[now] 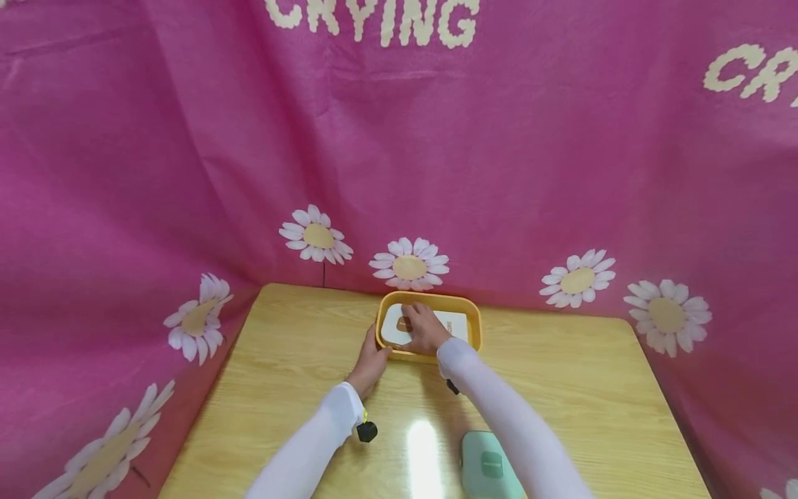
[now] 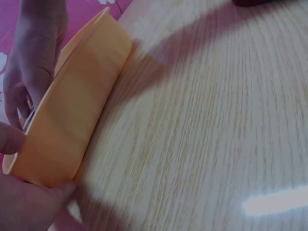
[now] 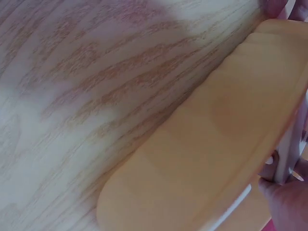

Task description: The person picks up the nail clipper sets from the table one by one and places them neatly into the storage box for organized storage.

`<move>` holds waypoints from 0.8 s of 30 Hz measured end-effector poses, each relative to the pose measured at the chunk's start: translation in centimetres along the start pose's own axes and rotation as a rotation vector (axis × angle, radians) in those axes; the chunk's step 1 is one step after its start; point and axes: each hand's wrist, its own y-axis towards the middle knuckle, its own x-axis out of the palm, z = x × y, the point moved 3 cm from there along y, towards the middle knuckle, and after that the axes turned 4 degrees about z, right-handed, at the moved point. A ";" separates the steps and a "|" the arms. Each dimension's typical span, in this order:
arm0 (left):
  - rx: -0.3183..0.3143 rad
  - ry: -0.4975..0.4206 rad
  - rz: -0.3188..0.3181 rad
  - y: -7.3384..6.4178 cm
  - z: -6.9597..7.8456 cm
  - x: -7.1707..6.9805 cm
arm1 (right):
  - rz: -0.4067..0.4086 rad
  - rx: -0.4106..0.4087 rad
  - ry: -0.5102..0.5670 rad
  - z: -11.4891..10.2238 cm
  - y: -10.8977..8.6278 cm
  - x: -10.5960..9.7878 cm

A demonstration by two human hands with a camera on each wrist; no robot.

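An orange-yellow rectangular tub (image 1: 474, 326) with rounded corners stands near the back edge of the table. My left hand (image 1: 370, 364) grips its left front corner; in the left wrist view, a finger lies over the rim and the thumb is low on the wall. Reaching inside, my right hand (image 1: 427, 330) pinches a white flat case (image 1: 391, 326) with rounded corners and a brown mark. The right wrist view shows the thumb at the edge of that case (image 3: 288, 149). To its right in the tub lies another white flat item (image 1: 458, 322) with small lettering, partly covered by the hand.
A mint-green rounded case (image 1: 483, 464) lies at the table's front, partly under my right sleeve (image 1: 517, 430). Pink cloth (image 1: 499, 173) with white daisies hangs along the back and sides of the wooden table (image 1: 561, 388).
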 end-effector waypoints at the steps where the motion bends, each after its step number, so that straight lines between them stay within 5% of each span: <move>1: 0.008 -0.002 -0.008 0.1 0.1 0.2 | 0.001 -0.004 -0.008 0.1 0.0 -0.1; 8: 0.027 0.003 -0.010 0.0 0.3 0.4 | -0.051 -0.089 -0.066 -0.2 -0.2 -0.2; 14: 0.031 -0.007 -0.055 -0.3 0.3 0.3 | -0.055 -0.085 -0.129 -0.2 -0.4 0.0; 24: 0.033 -0.013 -0.057 -0.1 -0.3 0.1 | -0.279 0.187 -0.217 0.2 0.2 0.9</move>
